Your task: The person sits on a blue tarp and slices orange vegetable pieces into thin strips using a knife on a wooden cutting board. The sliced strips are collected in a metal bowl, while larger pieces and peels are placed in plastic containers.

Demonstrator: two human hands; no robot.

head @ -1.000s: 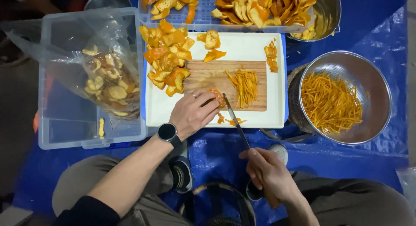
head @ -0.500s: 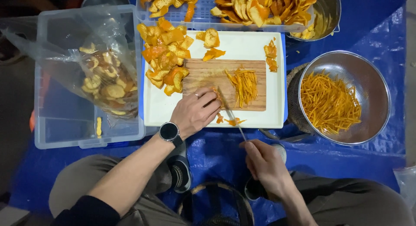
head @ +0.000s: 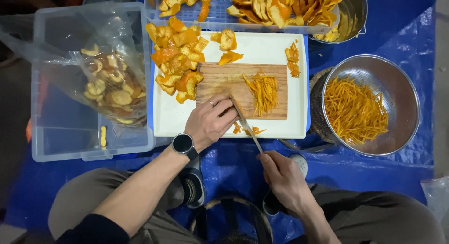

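Black wristwatch (head: 183, 144), finger ring (head: 211, 102), dark sleeve (head: 93, 230).

Blue tarp (head: 402, 29) covering floor; dim, dark edges

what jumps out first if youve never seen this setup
Orange peel everywhere: a heap of peel pieces at the white tray's left end, and thin strips filling the metal strainer on the right. In the middle, the left hand rests on the wooden board while the right hand holds a knife.
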